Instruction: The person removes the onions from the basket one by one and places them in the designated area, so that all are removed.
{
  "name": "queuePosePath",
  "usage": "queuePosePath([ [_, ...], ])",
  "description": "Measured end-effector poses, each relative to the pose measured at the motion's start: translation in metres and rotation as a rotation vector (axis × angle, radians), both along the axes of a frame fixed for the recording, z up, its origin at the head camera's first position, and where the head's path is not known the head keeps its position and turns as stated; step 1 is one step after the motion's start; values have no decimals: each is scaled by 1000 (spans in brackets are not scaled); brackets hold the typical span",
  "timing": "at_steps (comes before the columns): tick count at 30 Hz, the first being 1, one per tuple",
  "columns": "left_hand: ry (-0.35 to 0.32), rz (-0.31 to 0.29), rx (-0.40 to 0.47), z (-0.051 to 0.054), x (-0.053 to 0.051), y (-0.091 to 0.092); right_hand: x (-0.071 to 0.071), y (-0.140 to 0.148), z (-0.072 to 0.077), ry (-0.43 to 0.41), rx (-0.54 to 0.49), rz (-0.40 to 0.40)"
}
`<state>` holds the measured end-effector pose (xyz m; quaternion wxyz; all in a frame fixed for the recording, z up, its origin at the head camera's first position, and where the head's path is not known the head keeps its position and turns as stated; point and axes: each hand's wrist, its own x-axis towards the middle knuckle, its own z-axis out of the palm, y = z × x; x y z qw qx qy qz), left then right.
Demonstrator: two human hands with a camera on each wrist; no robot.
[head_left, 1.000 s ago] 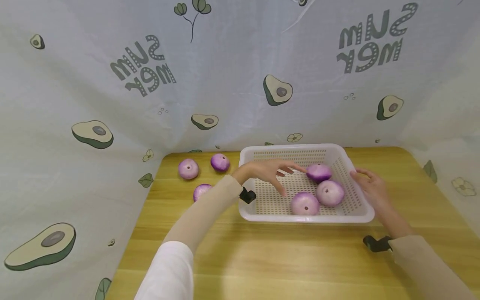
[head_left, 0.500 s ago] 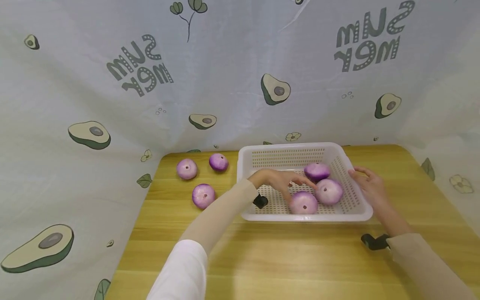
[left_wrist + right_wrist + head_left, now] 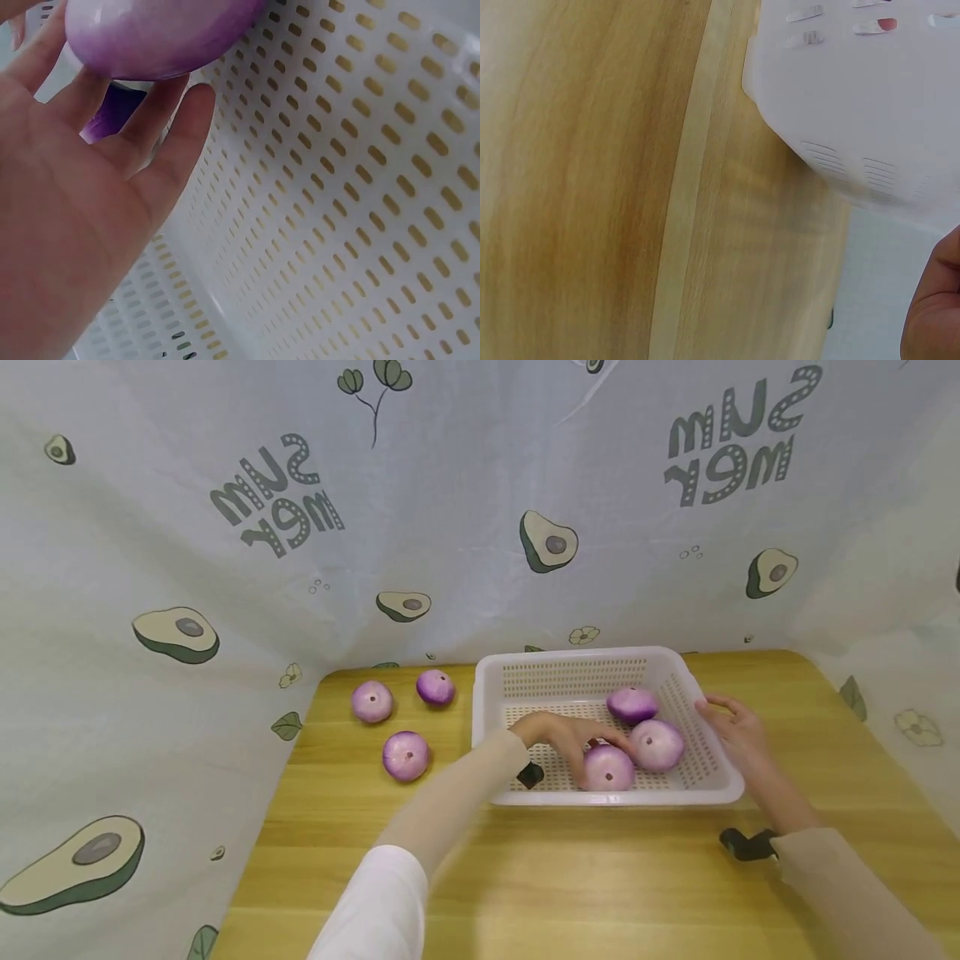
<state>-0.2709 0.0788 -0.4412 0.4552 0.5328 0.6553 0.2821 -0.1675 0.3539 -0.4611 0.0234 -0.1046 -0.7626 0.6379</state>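
Seemingly to steady the basket [image 3: 562,655], the right hand [image 3: 738,731] holds its right rim, while inside it the left hand [image 3: 562,733] has fingers curled round the frontmost onion [image 3: 611,771].

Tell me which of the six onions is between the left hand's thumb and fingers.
The onion nearest the front rim of the basket, under the left hand. Two others inside sit farther back; three lie outside on the table.
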Motion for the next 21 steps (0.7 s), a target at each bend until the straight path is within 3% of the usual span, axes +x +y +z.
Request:
queuePosePath([
  [6, -38, 31, -42, -5, 5, 3, 0, 1, -1, 15, -36, 3],
  [11, -17, 67, -53, -7, 6, 3, 0, 2, -3, 25, -82, -1],
  [16, 35, 103, -50, -5, 4, 0, -1, 2, -5, 16, -27, -20],
  [21, 4, 136, 0, 0, 2, -6, -1, 2, -5, 4, 5, -10],
])
